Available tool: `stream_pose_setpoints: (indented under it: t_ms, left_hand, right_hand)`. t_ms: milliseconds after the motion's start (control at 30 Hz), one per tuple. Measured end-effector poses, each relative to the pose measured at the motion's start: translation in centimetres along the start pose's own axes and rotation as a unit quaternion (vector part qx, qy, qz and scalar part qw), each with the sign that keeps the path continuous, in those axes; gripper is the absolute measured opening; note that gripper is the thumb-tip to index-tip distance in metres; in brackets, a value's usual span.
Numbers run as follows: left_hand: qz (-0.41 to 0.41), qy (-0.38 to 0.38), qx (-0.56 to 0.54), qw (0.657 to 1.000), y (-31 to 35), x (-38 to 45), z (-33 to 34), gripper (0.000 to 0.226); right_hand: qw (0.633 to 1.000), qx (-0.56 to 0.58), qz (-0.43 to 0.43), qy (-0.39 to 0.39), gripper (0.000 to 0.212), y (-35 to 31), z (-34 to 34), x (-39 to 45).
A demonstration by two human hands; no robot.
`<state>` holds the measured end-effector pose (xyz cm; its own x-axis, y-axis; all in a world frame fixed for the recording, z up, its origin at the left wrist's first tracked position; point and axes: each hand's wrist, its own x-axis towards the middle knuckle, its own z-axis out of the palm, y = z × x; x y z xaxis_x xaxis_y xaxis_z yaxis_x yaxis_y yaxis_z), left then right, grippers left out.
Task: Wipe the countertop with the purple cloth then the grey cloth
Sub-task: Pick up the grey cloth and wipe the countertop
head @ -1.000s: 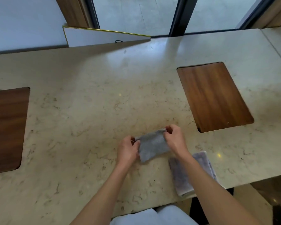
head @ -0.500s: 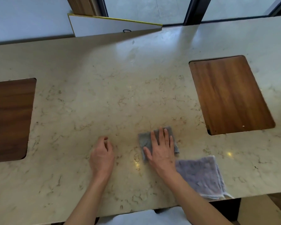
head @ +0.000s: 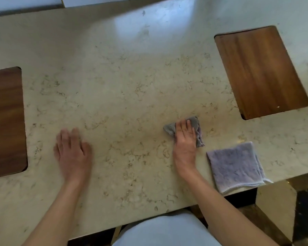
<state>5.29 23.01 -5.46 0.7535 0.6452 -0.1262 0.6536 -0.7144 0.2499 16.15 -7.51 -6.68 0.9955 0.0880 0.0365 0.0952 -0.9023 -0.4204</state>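
Observation:
The beige marble countertop (head: 132, 77) fills the view. My right hand (head: 185, 139) presses flat on a crumpled grey cloth (head: 194, 122), which peeks out around my fingers at right of centre. The purple cloth (head: 235, 166) lies folded near the counter's front edge, just right of my right wrist and apart from it. My left hand (head: 73, 153) rests palm down on the bare counter at the left, fingers spread, holding nothing.
Two wooden inset panels sit in the counter, one at the far right (head: 260, 71) and one at the left edge (head: 5, 121). A white board (head: 96, 0) leans at the back. The counter's front edge runs close to my body.
My left hand let go of the grey cloth and moved left onto the counter. My right hand flattened on the cloth and pushed it along the surface; the cloth is now crumpled.

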Motion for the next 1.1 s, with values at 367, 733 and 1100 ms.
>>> stream_pose_setpoints:
  t_ms: [367, 733, 1100]
  left_hand:
    - [0.013, 0.03, 0.01, 0.999, -0.6, 0.0, 0.7, 0.062]
    - [0.013, 0.021, 0.013, 1.0, -0.5, 0.1, 0.4, 0.062]
    - [0.009, 0.012, 0.016, 1.0, -0.3, 0.0, 0.0, 0.057]
  right_hand:
    - [0.995, 0.076, 0.007, -0.057, 0.033, -2.7, -1.7, -2.8]
    - [0.998, -0.045, -0.025, -0.02, 0.027, -4.1, -1.7, -0.4]
    - [0.971, -0.084, -0.222, -0.044, 0.039, -3.4, -0.6, 0.0]
